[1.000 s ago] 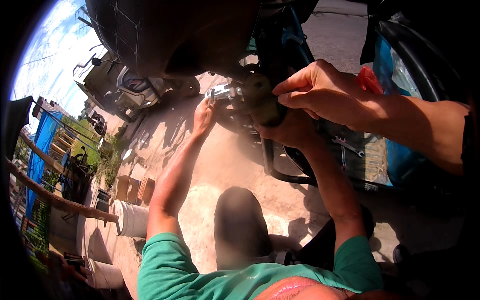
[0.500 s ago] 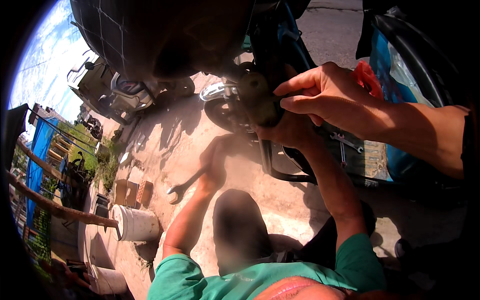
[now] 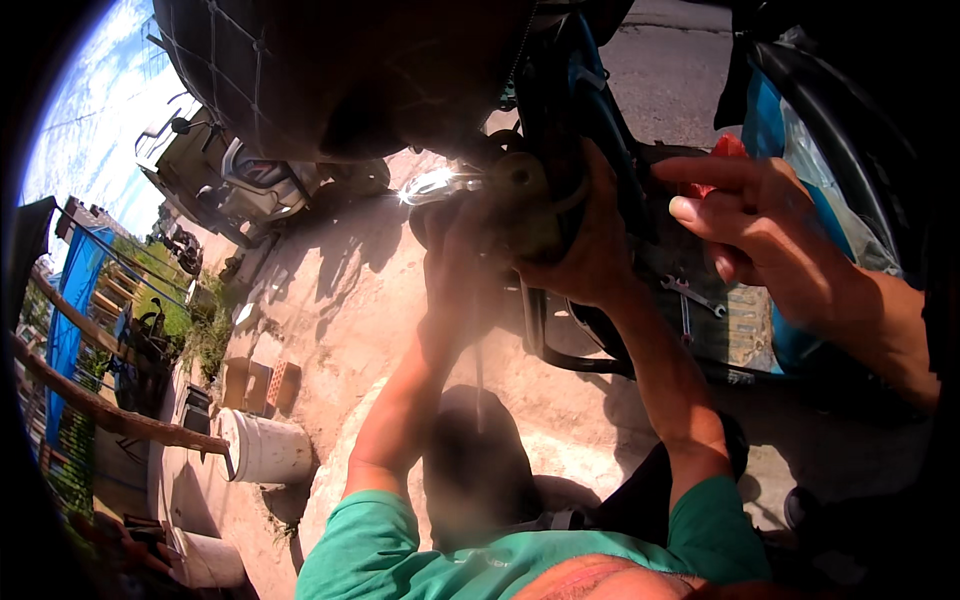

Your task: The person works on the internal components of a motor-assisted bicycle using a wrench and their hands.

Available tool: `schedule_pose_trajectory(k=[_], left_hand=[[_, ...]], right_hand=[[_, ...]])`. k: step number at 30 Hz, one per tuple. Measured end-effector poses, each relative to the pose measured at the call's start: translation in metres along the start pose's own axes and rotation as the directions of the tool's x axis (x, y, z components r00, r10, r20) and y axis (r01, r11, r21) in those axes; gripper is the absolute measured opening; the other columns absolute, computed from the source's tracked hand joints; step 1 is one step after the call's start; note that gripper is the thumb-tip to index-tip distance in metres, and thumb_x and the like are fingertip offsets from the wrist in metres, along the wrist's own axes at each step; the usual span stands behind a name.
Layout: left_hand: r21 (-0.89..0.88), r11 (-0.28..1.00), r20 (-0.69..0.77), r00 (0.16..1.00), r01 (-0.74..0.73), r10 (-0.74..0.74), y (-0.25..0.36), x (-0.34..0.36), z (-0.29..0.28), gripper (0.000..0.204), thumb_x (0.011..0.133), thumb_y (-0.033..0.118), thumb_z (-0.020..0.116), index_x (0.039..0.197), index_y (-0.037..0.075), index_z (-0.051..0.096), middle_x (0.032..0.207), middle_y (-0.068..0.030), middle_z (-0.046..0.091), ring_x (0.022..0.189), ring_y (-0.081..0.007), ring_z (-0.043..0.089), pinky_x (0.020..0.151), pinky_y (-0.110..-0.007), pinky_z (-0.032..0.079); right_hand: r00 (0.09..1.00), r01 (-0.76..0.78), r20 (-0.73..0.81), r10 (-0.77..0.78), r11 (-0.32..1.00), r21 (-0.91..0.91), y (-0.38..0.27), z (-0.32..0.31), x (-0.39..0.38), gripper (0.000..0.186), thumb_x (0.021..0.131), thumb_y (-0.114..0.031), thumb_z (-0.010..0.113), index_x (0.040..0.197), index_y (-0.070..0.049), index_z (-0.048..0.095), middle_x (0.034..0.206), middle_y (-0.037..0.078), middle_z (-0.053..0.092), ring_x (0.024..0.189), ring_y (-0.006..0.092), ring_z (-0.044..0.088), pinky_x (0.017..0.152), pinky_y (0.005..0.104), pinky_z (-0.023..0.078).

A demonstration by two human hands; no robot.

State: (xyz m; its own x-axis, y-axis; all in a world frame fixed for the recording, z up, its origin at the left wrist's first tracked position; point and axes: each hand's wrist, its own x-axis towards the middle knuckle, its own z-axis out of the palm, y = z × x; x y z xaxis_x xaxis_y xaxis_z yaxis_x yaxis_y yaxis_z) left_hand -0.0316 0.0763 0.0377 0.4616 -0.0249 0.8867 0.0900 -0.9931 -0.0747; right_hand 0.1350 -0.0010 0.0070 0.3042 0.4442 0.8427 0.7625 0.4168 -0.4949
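My left hand (image 3: 450,255) is raised under a bright silver metal part (image 3: 440,185); glare and haze blur its fingers and whatever they hold. My right hand (image 3: 585,255) wraps round a dark metal bracket with a round hole (image 3: 520,205), beneath the black covered body (image 3: 340,60) of the vehicle. At the right, another person's hand (image 3: 750,210) hangs apart from the bracket, index finger extended. Two wrenches (image 3: 690,295) lie on the vehicle's footboard (image 3: 745,325) below that hand.
A cargo tricycle (image 3: 230,175) stands at upper left on the pale ground. White buckets (image 3: 265,445), bricks (image 3: 282,385), a wooden pole (image 3: 120,405) and a blue tarp (image 3: 75,290) are at left. A red bag (image 3: 728,145) sits by the black-rimmed edge at right.
My left hand dropped from the silver part holding a wrench, then rose again, further right. The other person's hand has pulled back rightward from the bracket. My right hand still grips it.
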Motion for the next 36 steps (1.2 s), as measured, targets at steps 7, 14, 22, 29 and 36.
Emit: schedule_pose_trajectory(k=[7,14,22,29,36], left_hand=[[0.0,0.986,-0.148,0.975,0.167,-0.165,0.005,-0.011,0.01,0.051,0.111,0.037,0.039,0.134,-0.005,0.057,0.136,-0.0209,0.053,0.121,-0.0303,0.056,0.098,-0.041,0.05],[-0.409,0.693,-0.017,0.755,0.594,-0.656,0.025,-0.066,-0.002,0.045,0.11,0.03,0.039,0.119,-0.007,0.065,0.127,-0.0177,0.059,0.107,-0.026,0.065,0.089,-0.039,0.053],[-0.379,0.052,0.464,0.239,0.924,-0.853,0.051,-0.125,-0.02,0.036,0.103,0.025,0.052,0.116,-0.005,0.065,0.095,-0.0151,0.073,0.083,-0.02,0.067,0.071,-0.029,0.05],[-0.602,0.425,0.097,0.59,0.677,-0.802,0.043,-0.084,0.001,0.041,0.104,0.02,0.05,0.138,-0.005,0.053,0.107,-0.0139,0.069,0.066,-0.0107,0.058,0.057,-0.025,0.044],[-0.135,0.922,-0.047,0.927,0.362,-0.371,-0.012,-0.048,0.001,0.066,0.092,0.017,0.07,0.149,0.001,0.042,0.127,-0.0126,0.06,0.09,-0.0161,0.059,0.07,-0.027,0.049]], right_hand=[[0.996,0.033,-0.085,-0.033,0.999,0.005,0.005,0.005,-0.003,0.128,0.058,-0.029,0.095,0.156,0.002,0.019,0.146,0.025,0.043,0.135,0.0417,0.047,0.113,0.049,0.04],[0.998,-0.033,-0.047,0.035,0.998,0.046,0.007,-0.002,0.003,0.123,0.05,-0.028,0.094,0.15,0.006,0.031,0.147,0.032,0.042,0.136,0.0467,0.046,0.115,0.0484,0.041],[1.0,-0.028,-0.011,0.029,0.995,0.095,-0.004,0.004,0.003,0.128,0.054,-0.027,0.094,0.156,0.001,0.022,0.152,0.026,0.037,0.139,0.0425,0.043,0.115,0.0494,0.038],[0.998,0.006,-0.068,0.002,0.994,0.113,0.002,-0.002,0.004,0.126,0.052,-0.023,0.093,0.156,-0.002,0.025,0.149,0.025,0.041,0.139,0.0411,0.044,0.115,0.0477,0.039],[0.997,-0.068,-0.033,0.067,0.997,-0.021,0.004,0.006,-0.001,0.119,0.055,-0.034,0.09,0.153,0.001,0.032,0.15,0.03,0.04,0.139,0.0454,0.043,0.116,0.0477,0.04]])
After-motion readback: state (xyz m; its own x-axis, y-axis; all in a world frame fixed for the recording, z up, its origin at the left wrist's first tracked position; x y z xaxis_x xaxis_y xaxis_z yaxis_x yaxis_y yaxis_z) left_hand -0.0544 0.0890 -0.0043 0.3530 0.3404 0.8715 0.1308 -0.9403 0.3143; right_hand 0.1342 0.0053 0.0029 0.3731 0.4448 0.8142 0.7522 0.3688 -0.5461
